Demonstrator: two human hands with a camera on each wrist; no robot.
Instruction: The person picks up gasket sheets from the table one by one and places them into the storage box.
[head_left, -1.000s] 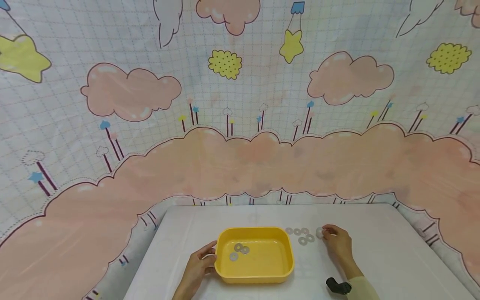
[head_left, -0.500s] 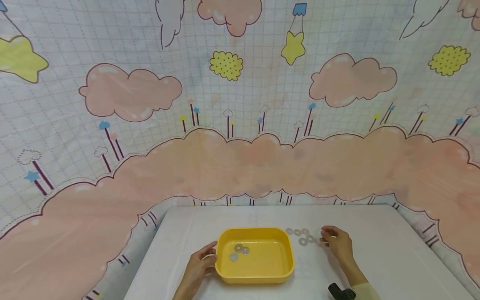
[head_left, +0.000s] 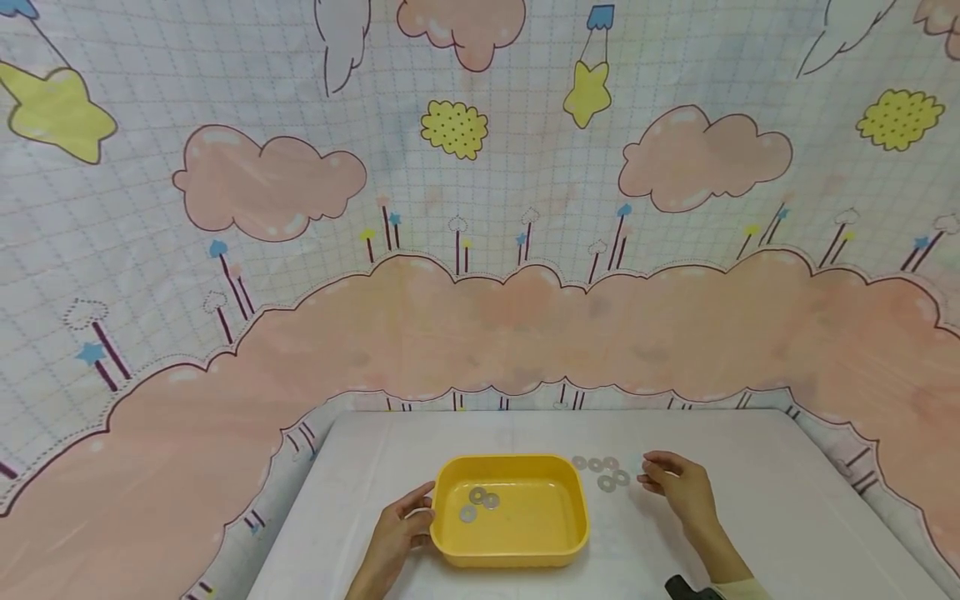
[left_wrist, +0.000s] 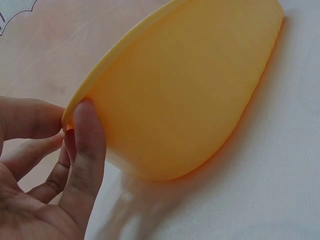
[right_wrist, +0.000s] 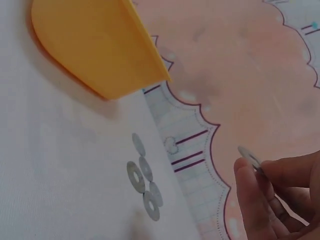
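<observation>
A yellow plastic tray (head_left: 510, 560) stands on the white table with three grey metal washers (head_left: 468, 514) inside, toward its left. My left hand (head_left: 393, 529) holds the tray's left rim; in the left wrist view the thumb (left_wrist: 86, 145) lies along the outer wall and the index finger meets the rim. To the right of the tray, my right hand (head_left: 681, 487) pinches one metal washer (right_wrist: 249, 156) between thumb and fingertips. Several loose washers (head_left: 607, 483) lie flat in a cluster between the tray and that hand.
The white table (head_left: 780, 500) runs back to a hanging cloth (head_left: 525, 333) printed with clouds and stars. A black device (head_left: 686, 588) is worn at the right wrist, near the sleeve.
The washer in my right hand has turned from face-on to barely visible in the head view. That hand has shifted slightly right. My left hand and the tray stay put.
</observation>
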